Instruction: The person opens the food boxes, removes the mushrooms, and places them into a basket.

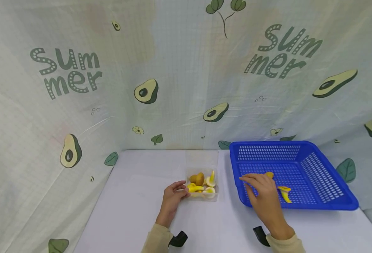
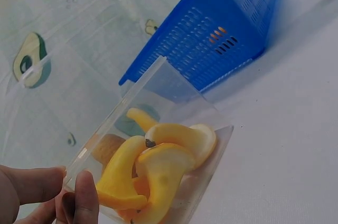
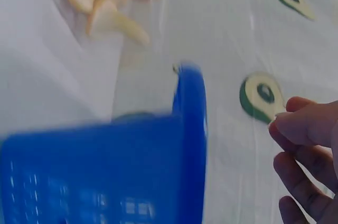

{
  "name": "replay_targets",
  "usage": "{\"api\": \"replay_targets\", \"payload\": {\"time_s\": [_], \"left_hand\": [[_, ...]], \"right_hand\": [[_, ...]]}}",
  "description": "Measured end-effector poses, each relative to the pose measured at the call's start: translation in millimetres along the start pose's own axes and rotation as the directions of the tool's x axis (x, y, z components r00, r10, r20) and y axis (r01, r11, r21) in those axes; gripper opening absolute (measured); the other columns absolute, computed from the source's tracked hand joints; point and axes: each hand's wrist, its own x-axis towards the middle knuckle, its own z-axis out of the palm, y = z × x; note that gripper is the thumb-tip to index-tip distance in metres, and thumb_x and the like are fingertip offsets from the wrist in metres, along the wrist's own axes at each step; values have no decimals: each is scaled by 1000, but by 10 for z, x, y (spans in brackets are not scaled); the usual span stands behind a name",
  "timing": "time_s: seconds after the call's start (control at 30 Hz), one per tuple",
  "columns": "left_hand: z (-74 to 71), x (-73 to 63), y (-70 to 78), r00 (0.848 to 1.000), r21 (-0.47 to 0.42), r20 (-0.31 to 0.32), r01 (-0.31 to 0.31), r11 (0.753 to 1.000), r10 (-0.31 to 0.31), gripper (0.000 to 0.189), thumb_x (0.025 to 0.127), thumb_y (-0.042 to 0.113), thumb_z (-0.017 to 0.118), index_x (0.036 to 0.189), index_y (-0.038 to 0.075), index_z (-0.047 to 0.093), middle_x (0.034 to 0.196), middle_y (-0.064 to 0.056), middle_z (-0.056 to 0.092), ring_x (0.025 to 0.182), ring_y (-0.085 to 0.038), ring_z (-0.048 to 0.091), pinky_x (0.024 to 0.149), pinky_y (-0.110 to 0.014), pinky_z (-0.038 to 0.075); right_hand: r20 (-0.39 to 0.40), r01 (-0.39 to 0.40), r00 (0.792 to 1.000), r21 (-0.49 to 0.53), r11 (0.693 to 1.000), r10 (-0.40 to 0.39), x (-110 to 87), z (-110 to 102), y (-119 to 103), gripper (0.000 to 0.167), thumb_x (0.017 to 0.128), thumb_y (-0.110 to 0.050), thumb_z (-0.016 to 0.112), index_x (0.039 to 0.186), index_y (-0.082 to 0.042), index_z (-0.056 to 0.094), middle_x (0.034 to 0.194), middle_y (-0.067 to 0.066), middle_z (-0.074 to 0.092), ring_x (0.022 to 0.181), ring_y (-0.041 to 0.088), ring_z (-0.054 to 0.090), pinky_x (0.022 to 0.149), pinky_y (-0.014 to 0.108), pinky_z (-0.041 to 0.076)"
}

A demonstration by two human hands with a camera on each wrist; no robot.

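My left hand (image 1: 173,200) grips the near left corner of a clear plastic box (image 2: 208,182), thumb and fingertips at its rim. Inside lie several yellow, trumpet-shaped mushroom-like pieces (image 2: 121,174), some with pale undersides, and brown, egg-shaped pieces (image 1: 200,179). Over the left side of a blue plastic basket (image 1: 303,158) hovers my right hand (image 1: 263,196), fingers loosely bent with nothing visible between them. A yellow trumpet-shaped piece (image 1: 285,194) lies in the basket, and a brownish-yellow piece (image 1: 269,174) is partly hidden behind the right hand.
The box's clear lid (image 1: 201,158) stands raised at its back. Box and basket sit on a white table (image 1: 135,182), the basket to the right. Behind the table hangs a pale curtain (image 1: 179,63) printed with avocados. A black strap end (image 1: 178,239) sticks out near the left sleeve.
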Motion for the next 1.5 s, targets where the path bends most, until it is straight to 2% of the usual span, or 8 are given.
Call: {"api": "replay_targets", "payload": {"time_s": [0.13,0.37,0.6,0.73,1.0,1.27,1.4,1.5], "left_hand": [[3,0,1,1000,-6,3,-1,1000,1,44,95,-10,69,136,-18,57,104,-10,64,84,-15,64,78,-27,65],[11,-13,13,1000,-5,1,2,1000,-2,44,95,-10,69,136,-18,57,105,-11,64,85,-15,64,77,-26,65],[13,-21,8,1000,-17,-1,0,1000,0,45,94,-10,70,136,-18,57,104,-11,64,84,-15,65,77,-25,65],[18,-25,1,1000,-21,0,-1,1000,1,45,94,-10,69,136,-19,56,104,-11,63,83,-14,65,76,-25,65],[21,-30,-8,1000,-10,3,-15,1000,15,44,95,-9,69,136,-19,56,105,-11,63,84,-15,65,77,-25,65],[14,-33,4,1000,-11,0,-8,1000,8,44,96,-8,69,137,-18,56,106,-11,63,84,-14,65,77,-24,65],[17,-36,11,1000,-13,-3,-3,1000,3,44,95,-9,69,136,-18,57,105,-11,63,83,-14,65,77,-25,65],[16,-36,20,1000,-13,-5,-3,1000,3,44,95,-8,70,136,-18,57,105,-11,64,83,-14,65,77,-25,65]], "right_hand": [[73,25,997,20,999,-26,-20,204,-134,40,69,18,88,99,-7,81,105,4,76,100,27,66,90,41,46],[185,54,981,33,998,-59,13,507,-277,38,73,11,90,104,-10,81,107,2,75,103,25,66,90,47,53],[251,97,962,57,994,-108,118,754,-340,38,73,7,93,106,-9,81,107,1,75,103,25,66,94,49,55],[298,77,950,72,994,-95,170,861,-355,39,74,7,92,108,-8,82,108,2,75,104,26,65,97,51,56],[329,117,935,63,991,-132,235,1052,-337,42,74,10,91,111,-6,81,111,5,76,102,26,66,96,47,56],[446,68,892,32,997,-75,278,1200,-345,38,83,11,82,115,-8,81,117,4,76,106,26,65,101,47,55],[474,81,878,-8,997,-67,289,1252,-334,34,84,9,82,112,-9,82,115,2,75,104,25,66,100,45,54],[471,98,879,-31,995,-72,308,1270,-326,27,84,7,83,105,-10,84,108,2,73,99,25,64,95,44,55]]}}
